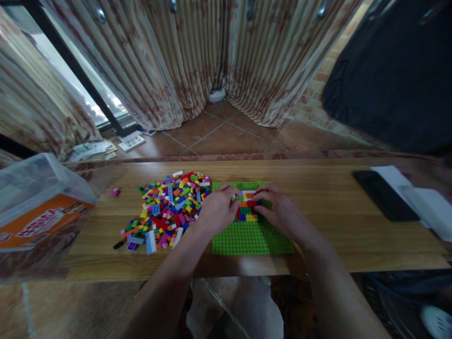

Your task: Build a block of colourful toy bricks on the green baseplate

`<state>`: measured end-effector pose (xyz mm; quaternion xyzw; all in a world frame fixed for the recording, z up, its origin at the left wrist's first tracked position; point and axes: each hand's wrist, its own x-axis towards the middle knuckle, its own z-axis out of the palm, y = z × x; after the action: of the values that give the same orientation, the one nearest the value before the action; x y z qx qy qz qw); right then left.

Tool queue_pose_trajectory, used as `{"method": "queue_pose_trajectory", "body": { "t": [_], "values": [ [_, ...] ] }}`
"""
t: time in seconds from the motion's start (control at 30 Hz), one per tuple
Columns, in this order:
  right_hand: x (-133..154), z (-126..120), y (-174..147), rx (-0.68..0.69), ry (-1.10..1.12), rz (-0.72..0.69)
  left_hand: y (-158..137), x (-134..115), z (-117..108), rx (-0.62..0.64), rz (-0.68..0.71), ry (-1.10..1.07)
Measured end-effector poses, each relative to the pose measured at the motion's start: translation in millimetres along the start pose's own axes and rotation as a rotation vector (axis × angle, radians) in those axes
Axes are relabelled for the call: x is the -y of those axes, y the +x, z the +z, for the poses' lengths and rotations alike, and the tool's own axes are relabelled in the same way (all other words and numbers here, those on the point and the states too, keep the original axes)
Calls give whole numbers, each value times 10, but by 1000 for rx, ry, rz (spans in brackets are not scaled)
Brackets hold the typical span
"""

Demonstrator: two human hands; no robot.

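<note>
A green studded baseplate (252,239) lies on the wooden table, with rows of coloured toy bricks (251,217) built on its upper middle part. My left hand (219,207) is over the plate's left side, its thumb and fingertips pinched together at the left end of the rows. A small whitish bit shows at those fingertips, too small to name. From the right, my right hand (280,211) has its thumb and fingers closed around a dark blue toy brick (259,202) at the right end of the rows. A red brick (252,204) sits beside it. My fingers partly cover the rows.
Left of the baseplate spreads a big pile of loose toy bricks (173,202). A pink brick (115,192) lies apart from it. At the far left stands a clear plastic box (67,176) with an orange label. A black phone (386,195) and white papers (429,207) are at the right.
</note>
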<state>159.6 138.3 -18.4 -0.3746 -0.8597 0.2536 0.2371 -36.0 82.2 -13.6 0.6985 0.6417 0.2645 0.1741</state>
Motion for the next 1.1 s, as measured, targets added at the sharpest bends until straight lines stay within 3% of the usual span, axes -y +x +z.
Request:
{"method": "queue_pose_trajectory", "body": {
  "t": [0.33, 0.47, 0.6, 0.8, 1.1],
  "values": [
    [-51, -40, 6, -40, 117, 94, -2, -1, 18, -8, 17, -58],
    [-55, -75, 49, -87, 158, 322, -4, -38, 40, -63, 11, -138],
    [-43, -62, 95, -86, 183, 470, 6, -116, 61, -155, -135, -121],
    [-23, -3, 106, -63, 204, 487, 23, -191, 106, -156, -325, -62],
    [6, 7, 120, -82, 155, 497, 68, -240, 182, -125, -395, -47]
  ]
}}
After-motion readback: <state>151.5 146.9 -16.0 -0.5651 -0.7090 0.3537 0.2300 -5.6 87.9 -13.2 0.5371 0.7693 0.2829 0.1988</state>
